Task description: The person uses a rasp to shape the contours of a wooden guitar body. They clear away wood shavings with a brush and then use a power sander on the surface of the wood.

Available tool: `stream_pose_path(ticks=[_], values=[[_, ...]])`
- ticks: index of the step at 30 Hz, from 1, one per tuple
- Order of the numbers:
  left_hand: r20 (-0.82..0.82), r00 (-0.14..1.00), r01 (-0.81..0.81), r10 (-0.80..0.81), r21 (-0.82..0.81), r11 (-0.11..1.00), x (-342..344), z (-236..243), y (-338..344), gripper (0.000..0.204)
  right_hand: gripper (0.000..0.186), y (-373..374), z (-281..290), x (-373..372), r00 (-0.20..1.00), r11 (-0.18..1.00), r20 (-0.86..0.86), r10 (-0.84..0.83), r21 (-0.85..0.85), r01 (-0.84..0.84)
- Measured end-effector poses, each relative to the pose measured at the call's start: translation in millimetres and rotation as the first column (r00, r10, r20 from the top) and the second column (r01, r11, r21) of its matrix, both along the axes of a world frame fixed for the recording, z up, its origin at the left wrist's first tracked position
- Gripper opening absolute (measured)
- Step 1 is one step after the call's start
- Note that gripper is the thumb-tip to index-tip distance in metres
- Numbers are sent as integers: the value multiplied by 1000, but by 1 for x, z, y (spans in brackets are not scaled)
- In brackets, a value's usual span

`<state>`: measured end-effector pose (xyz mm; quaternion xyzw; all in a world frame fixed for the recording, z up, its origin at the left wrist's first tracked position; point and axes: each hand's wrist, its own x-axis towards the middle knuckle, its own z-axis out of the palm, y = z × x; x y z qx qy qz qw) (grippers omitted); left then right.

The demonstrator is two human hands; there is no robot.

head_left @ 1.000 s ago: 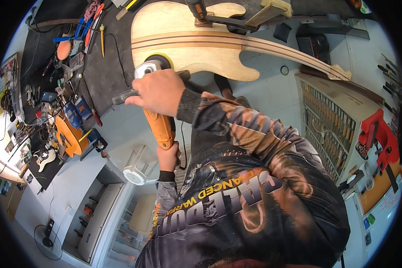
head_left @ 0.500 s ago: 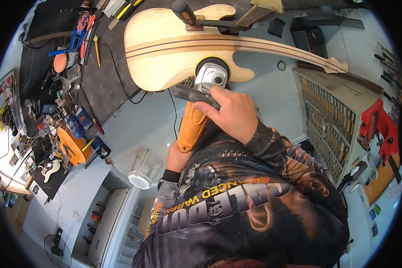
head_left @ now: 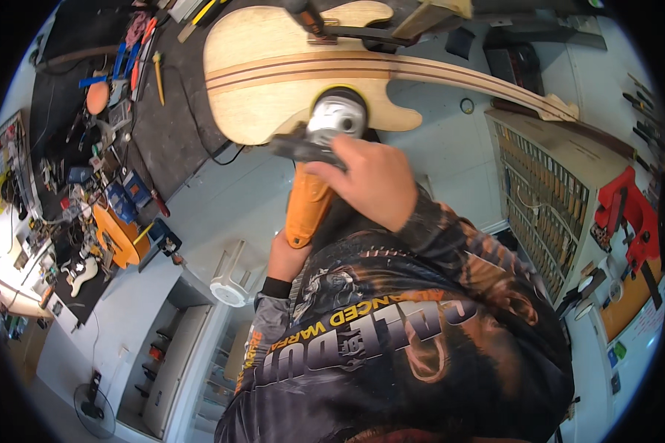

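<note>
A pale, unfinished electric guitar body with a long striped neck, the wooden guitar (head_left: 251,111), lies across the bench edge. An orange angle grinder (head_left: 312,203) with a silver head rests its yellow-rimmed round disc against the guitar's near edge, by the cutaway. My right hand (head_left: 377,177) is closed round the black side handle near the grinder's head. At the tail end of the orange housing, my left hand (head_left: 289,255) is wrapped round the grinder, its fingers mostly hidden beneath. A bar clamp (head_left: 347,32) with a dark handle grips the guitar's far side.
Tools crowd the dark workbench (head_left: 177,125) on the left, beside a power cord. Farther down that side lies an orange guitar body (head_left: 118,235). A cabinet with rows of files (head_left: 543,173) stands right, near a red tool (head_left: 629,221). A white stool (head_left: 233,277) is below left.
Both hands and the grinder have shifted slightly left along the guitar's near edge. The grinder's head looks blurred by motion. My grip is unchanged.
</note>
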<state>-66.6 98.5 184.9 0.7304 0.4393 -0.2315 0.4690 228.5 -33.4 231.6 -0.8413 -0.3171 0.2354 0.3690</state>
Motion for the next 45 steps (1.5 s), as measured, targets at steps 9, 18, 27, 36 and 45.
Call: stream_pose_path(ticks=[9, 18, 27, 36, 45], values=[[70, 997, -22, 25, -35, 999, 5, 3, -7, 34, 48, -4, -1, -4, 999, 998, 25, -21, 55, 19], [10, 855, -517, 519, -80, 852, -49, -13, -16, 14, 55, 134, -19, -30, 931, 922, 70, 357, 133, -364], [32, 761, -645, 648, -66, 761, -73, -9, -24, 19, 53, 170, -16, -65, 862, 858, -21, 507, 109, -502], [70, 917, -385, 392, -91, 918, -31, -20, -19, 25, 51, 80, -12, -10, 971, 972, 86, 221, 64, -227], [160, 966, 194, -202, 65, 979, 21, 3, 1, 36, 36, -65, 10, -9, 963, 980, -185, -195, -81, 183]])
